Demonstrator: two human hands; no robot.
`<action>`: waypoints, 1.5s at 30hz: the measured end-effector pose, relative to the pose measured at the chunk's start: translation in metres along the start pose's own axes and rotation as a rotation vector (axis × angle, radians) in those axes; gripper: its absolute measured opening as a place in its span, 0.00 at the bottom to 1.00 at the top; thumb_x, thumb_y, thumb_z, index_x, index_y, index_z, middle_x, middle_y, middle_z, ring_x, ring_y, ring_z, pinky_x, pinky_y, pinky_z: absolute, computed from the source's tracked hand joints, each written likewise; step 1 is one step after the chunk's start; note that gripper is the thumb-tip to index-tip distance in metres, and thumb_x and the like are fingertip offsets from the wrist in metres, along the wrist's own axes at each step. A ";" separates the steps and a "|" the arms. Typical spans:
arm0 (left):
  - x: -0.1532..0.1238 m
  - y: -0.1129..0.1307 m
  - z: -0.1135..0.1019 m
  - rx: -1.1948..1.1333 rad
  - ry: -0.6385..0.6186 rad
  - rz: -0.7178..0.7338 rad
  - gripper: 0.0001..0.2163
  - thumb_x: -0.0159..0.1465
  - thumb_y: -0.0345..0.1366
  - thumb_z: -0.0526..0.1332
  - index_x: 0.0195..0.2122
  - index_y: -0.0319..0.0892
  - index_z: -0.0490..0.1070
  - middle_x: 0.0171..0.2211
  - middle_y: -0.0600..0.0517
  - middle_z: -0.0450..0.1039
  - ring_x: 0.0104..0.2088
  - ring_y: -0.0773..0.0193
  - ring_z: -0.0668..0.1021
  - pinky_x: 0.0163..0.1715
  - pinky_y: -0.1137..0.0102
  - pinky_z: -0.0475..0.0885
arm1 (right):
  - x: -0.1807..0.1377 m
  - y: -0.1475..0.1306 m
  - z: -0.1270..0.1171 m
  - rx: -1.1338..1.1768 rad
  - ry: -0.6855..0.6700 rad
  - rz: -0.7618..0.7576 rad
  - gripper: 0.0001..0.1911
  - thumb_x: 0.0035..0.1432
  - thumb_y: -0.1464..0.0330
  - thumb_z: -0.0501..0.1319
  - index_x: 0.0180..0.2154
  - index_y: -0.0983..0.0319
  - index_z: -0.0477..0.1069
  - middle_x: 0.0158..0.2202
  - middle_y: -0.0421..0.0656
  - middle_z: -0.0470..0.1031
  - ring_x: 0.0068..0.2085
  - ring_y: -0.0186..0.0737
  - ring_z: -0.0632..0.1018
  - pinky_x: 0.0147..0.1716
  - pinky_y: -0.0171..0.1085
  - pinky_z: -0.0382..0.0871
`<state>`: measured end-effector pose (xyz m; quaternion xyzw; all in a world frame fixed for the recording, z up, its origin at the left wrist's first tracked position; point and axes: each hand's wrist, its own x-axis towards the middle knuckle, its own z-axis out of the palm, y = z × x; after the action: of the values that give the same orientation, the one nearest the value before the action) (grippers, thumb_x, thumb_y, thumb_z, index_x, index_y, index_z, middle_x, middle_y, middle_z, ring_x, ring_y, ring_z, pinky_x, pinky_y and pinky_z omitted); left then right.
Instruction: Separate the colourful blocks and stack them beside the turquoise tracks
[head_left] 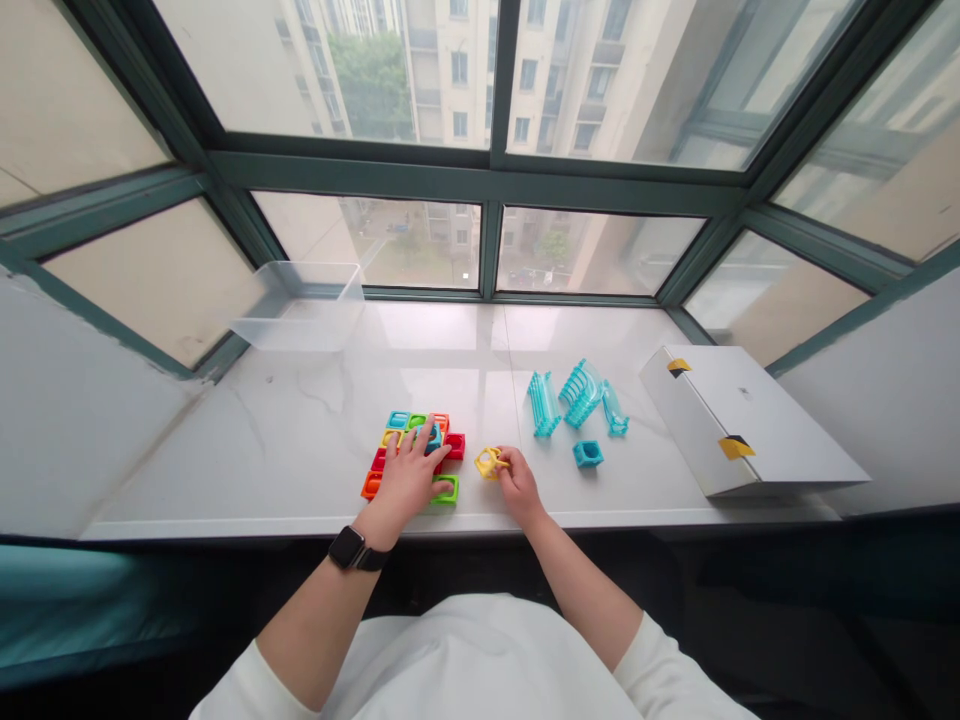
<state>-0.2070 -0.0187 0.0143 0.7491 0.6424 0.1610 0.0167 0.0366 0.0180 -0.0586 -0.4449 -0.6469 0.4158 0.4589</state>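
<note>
My left hand (pixel 411 470) lies with fingers spread over a cluster of coloured plastic blocks, hiding part of it. At its edges show an orange block (pixel 370 486), a red block (pixel 456 446), a green block (pixel 448 490) and a light blue block (pixel 398 420). To the right, my right hand (pixel 519 484) pinches a yellow hollow block (pixel 487 462) between thumb and fingers, a little apart from the cluster. Farther right sits a single teal block (pixel 588 454). Behind it lie several translucent teal curved track pieces (pixel 582 392).
A clear plastic bin (pixel 300 335) stands at the back left by the window. On the right is a white box (pixel 757 420) with yellow-and-black tabs. The marble sill (pixel 285 450) ends at a front edge close to my body. Dark green window frames (pixel 480 175) enclose the back and sides.
</note>
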 end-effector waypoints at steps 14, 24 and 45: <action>-0.002 0.081 0.013 -0.547 0.204 0.022 0.18 0.71 0.38 0.62 0.61 0.48 0.70 0.62 0.41 0.69 0.64 0.50 0.73 0.65 0.52 0.71 | 0.003 0.007 -0.002 0.335 0.132 0.153 0.15 0.64 0.54 0.64 0.42 0.56 0.67 0.54 0.49 0.77 0.52 0.48 0.82 0.53 0.51 0.79; 0.011 0.097 0.081 -0.935 0.154 -0.137 0.10 0.73 0.39 0.59 0.48 0.45 0.79 0.54 0.44 0.75 0.57 0.55 0.78 0.62 0.55 0.73 | -0.006 0.007 -0.019 0.286 0.049 0.135 0.21 0.63 0.60 0.65 0.54 0.56 0.66 0.53 0.50 0.78 0.53 0.48 0.82 0.56 0.51 0.79; 0.007 0.092 0.080 -0.981 0.093 -0.330 0.12 0.73 0.49 0.56 0.44 0.46 0.69 0.37 0.50 0.81 0.38 0.56 0.83 0.40 0.63 0.77 | -0.004 0.000 -0.019 0.130 -0.003 0.088 0.20 0.61 0.56 0.68 0.52 0.57 0.74 0.48 0.47 0.80 0.48 0.48 0.82 0.47 0.46 0.83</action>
<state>-0.0973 -0.0134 -0.0386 0.5341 0.6010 0.4715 0.3624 0.0560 0.0170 -0.0548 -0.4415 -0.5990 0.4774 0.4673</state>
